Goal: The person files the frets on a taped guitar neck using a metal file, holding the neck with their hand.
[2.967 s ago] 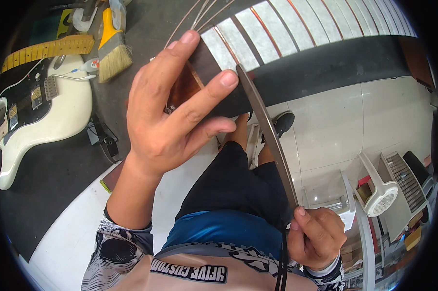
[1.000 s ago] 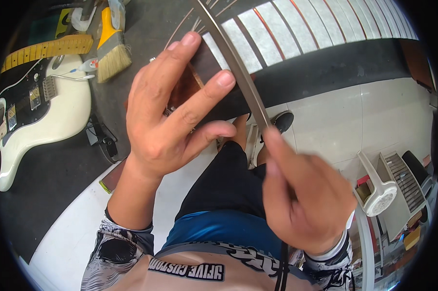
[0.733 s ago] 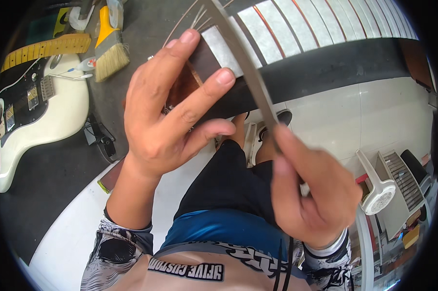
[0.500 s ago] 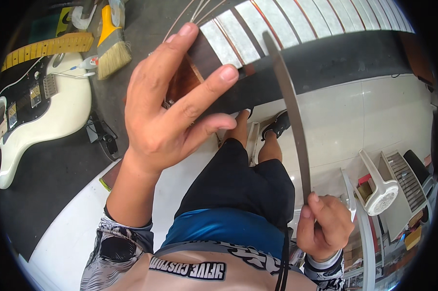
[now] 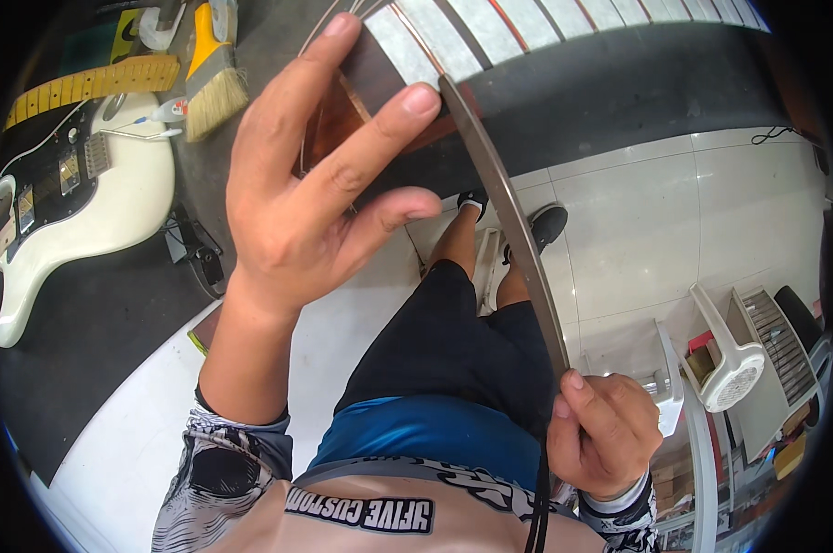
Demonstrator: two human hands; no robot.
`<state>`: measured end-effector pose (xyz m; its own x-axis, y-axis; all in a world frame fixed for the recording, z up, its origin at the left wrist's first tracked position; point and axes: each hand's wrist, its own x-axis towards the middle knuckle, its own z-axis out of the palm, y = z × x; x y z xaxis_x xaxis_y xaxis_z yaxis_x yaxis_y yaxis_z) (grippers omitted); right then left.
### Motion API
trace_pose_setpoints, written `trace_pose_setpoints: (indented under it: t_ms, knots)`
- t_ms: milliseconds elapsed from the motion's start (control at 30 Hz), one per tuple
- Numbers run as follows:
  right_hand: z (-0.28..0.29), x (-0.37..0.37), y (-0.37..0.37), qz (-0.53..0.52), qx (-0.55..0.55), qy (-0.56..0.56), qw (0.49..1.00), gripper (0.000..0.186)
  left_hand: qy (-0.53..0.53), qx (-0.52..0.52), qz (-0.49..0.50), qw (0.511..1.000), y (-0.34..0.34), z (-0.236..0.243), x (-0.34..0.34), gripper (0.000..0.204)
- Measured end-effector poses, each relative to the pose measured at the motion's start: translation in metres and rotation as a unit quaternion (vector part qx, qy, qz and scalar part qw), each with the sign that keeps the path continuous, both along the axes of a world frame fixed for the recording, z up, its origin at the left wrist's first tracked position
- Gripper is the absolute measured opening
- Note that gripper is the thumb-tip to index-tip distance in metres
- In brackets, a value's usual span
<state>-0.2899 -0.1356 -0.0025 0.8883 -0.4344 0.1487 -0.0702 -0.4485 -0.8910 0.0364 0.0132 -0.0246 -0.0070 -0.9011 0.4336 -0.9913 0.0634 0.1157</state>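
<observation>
My right hand (image 5: 610,433) grips the near end of a long, narrow flat file (image 5: 507,198). Its far tip meets the edge of a guitar neck (image 5: 402,46), whose fingerboard is covered with white masking strips between thin metal frets. That contact is at a coppery fret close to the neck's left end. Spread over this end is my left hand (image 5: 287,207), with one fingertip against the masked edge beside the file tip and the thumb held apart. Behind those fingers shows part of a reddish-brown wooden body (image 5: 342,111); loose strings (image 5: 317,28) curl above it.
On the dark bench mat at left lie a white electric guitar (image 5: 112,203), a yellow maple neck (image 5: 94,88) and a yellow-handled brush (image 5: 215,83). A white stool (image 5: 725,369) and shelving with boxes stand at lower right. My legs are below the bench edge.
The file has swung left along the neck, its tip going from a middle fret to one beside my left fingertips. My right hand has shifted slightly left; the left hand stays spread.
</observation>
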Motion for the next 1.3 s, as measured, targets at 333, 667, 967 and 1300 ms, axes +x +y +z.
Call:
trace_pose_setpoints:
  t_ms: [333, 667, 967, 1300]
  knots:
    - [0.027, 0.027, -0.007, 0.04, -0.023, 0.063, 0.997, 0.054, 0.077, 0.038, 0.066, 0.994, -0.01, 0.017, -0.029, 0.066]
    - [0.019, 0.135, -0.02, -0.018, -0.078, -0.011, 0.997, 0.038, 0.084, 0.05, 0.071, 0.993, -0.012, 0.022, -0.029, 0.064]
    - [0.015, 0.025, -0.004, 0.002, -0.063, 0.007, 0.998, 0.055, 0.087, 0.045, 0.057, 0.994, -0.01, 0.019, -0.026, 0.061]
    - [0.021, 0.116, -0.017, -0.004, -0.085, 0.013, 0.996, 0.041, 0.079, 0.045, 0.066, 0.994, -0.008, 0.02, -0.028, 0.063]
